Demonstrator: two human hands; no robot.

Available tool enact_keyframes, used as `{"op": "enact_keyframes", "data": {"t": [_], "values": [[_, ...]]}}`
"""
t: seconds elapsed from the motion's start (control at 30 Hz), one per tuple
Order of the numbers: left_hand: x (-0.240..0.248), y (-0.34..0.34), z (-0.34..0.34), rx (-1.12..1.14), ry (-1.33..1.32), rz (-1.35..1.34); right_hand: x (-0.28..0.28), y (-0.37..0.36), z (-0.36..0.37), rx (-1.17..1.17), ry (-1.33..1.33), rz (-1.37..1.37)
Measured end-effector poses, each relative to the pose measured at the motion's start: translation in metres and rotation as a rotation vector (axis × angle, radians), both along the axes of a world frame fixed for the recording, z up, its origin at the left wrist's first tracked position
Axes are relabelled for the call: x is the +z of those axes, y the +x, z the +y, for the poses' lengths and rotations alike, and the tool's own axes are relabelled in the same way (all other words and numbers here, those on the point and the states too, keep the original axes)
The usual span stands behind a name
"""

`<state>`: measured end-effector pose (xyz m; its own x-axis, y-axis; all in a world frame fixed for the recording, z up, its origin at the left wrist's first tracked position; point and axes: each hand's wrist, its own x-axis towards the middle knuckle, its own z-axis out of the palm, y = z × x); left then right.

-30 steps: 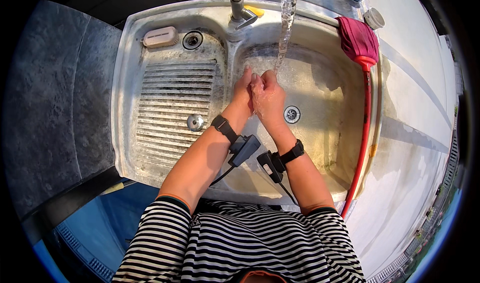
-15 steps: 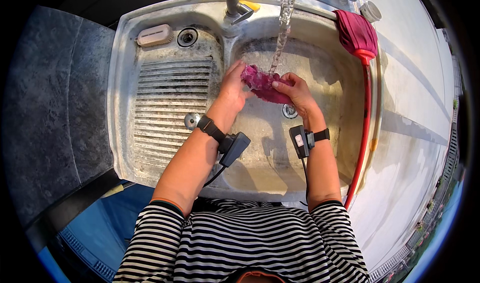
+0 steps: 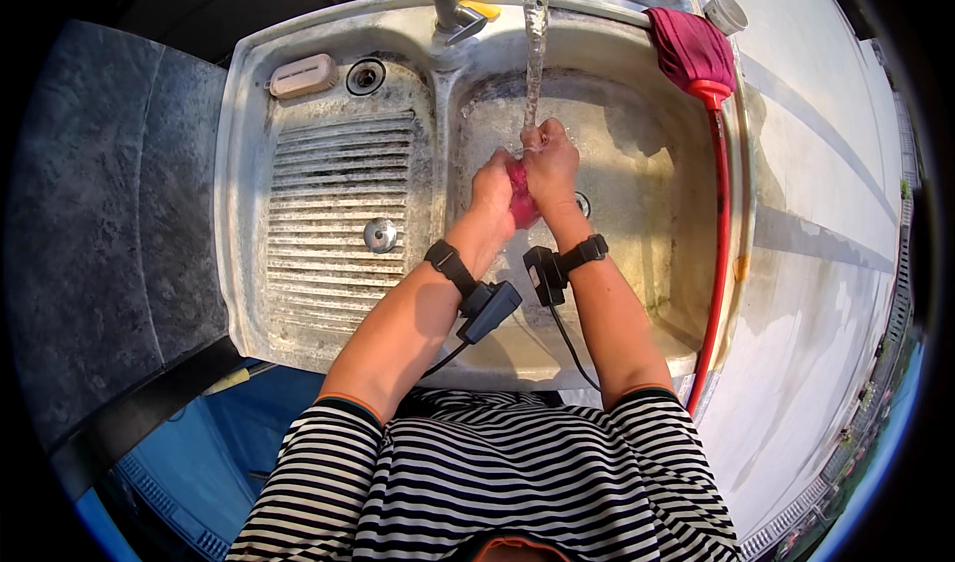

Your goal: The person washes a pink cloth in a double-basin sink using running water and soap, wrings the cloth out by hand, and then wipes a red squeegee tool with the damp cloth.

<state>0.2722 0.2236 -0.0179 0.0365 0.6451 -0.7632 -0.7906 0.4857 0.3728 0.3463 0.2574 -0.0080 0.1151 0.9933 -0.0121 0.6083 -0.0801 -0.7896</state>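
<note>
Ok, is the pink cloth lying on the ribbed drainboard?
No, the pink cloth is held between the left hand and right hand.

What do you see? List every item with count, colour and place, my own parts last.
Cloth: 1, dark pink, between the hands
Water stream: 1, clear, falling over the hands
Sink: 1, stained off-white, two basins
Tap: 1, grey, back rim
Small item: 1, yellow, beside tap
Brush-like block: 1, pale pink, left basin, back
Drains: 2, dark and silvery, one per basin
Round knob: 1, silver, ribbed area
Mop: 1, dark pink and red, sink's right edge
Tubs: 2, white and bluish, beyond mop
Slab: 1, dark grey, far left
Wrist devices: 2, black, forearms
Shirt: 1, black-and-white striped, bottom
Left hand: 1, bare, against cloth
Right hand: 1, bare, under water
</note>
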Motion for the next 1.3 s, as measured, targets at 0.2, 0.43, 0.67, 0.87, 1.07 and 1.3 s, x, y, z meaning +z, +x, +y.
{"op": "enact_keyframes", "data": {"t": [0.2,0.43,0.67,0.87,1.07,1.3], "values": [[-0.007,-0.015,-0.004,-0.106,0.035,0.093,0.023,-0.008,-0.027,0.029,0.019,0.163],[-0.003,-0.004,-0.016,-0.123,0.055,0.286,0.005,0.008,-0.024,-0.014,0.062,0.117],[0.042,-0.029,0.005,-0.067,0.385,0.377,0.011,0.059,-0.016,0.348,-0.226,0.569],[0.059,-0.029,0.019,0.028,0.575,0.122,0.017,0.043,-0.011,0.344,-0.409,0.383],[0.049,-0.073,0.019,0.142,0.561,0.181,0.01,0.063,0.0,0.108,-0.154,0.498],[0.049,-0.071,0.006,-0.271,0.586,0.877,0.048,0.051,0.011,0.12,0.025,0.447]]}}
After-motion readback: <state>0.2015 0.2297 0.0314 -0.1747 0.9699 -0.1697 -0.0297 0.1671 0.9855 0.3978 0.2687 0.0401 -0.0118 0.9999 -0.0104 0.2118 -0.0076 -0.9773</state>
